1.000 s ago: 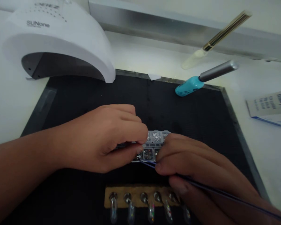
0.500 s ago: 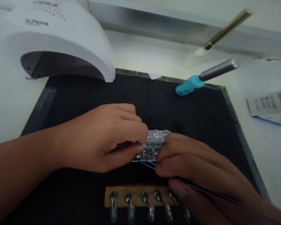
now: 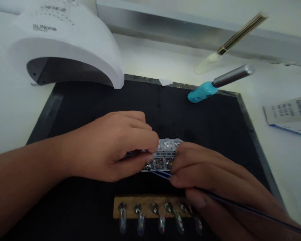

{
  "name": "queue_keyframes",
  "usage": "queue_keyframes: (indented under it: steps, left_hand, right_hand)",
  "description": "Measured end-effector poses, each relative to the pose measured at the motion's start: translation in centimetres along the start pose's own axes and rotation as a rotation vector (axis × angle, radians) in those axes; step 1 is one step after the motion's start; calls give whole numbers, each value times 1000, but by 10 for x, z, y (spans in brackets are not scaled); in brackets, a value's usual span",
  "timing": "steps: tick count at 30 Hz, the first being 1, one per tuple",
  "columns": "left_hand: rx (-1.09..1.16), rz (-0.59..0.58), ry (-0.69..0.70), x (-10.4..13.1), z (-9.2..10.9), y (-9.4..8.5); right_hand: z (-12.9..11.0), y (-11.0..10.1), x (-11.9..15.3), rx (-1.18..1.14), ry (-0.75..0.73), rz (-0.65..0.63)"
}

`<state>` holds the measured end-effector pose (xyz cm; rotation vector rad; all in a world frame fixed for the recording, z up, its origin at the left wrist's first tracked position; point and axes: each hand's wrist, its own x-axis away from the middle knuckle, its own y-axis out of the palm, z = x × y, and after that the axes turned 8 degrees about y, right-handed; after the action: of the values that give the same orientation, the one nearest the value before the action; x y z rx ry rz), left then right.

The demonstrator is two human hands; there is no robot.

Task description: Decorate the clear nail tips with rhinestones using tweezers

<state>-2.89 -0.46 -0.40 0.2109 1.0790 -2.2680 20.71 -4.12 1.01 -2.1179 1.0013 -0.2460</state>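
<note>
A clear compartment case (image 3: pixel 159 163) of small sparkling gems lies on the black mat, partly covered by both hands. My left hand (image 3: pixel 120 144) is closed at the case's left part, thumb and index finger pinched together; what they grip is hidden. My right hand (image 3: pixel 210 177) holds thin dark tweezers (image 3: pixel 162 174), whose tips reach into a lower-row compartment beside my left thumb. Nearer to me, a tan strip (image 3: pixel 130 212) bears several clear nail tips on round metal stands, and my right thumb is close to its right end.
A white lamp (image 3: pixel 72 43) stands at the back left. Behind the case are a teal bottle with a grey cap (image 3: pixel 202 92) and a pale bottle with a gold cap (image 3: pixel 208 63). An alcohol pads box (image 3: pixel 288 113) sits at the right, and a white scrap (image 3: pixel 165 82) at the mat's (image 3: pixel 140 97) back edge.
My right hand and the tweezers have shifted slightly to the right, showing a little more of the lower row. The view has moved slightly. My left hand keeps its pinch.
</note>
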Motion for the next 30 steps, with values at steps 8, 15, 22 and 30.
queue_keyframes:
  steps: [8, 15, 22, 30]
  left_hand:
    - [-78, -31, -18, 1, 2, -3]
    - [-72, -17, 8, 3, 2, -1]
    - [-58, -15, 83, 4, 5, -2]
    - [-78, 50, 23, 12, 14, -9]
  right_hand:
    - [5, -1, -5, -229, -99, 83]
    - [7, 3, -7, -263, -174, 129]
    - [8, 9, 1, -434, -158, 209]
    - [3, 18, 12, -499, -170, 282]
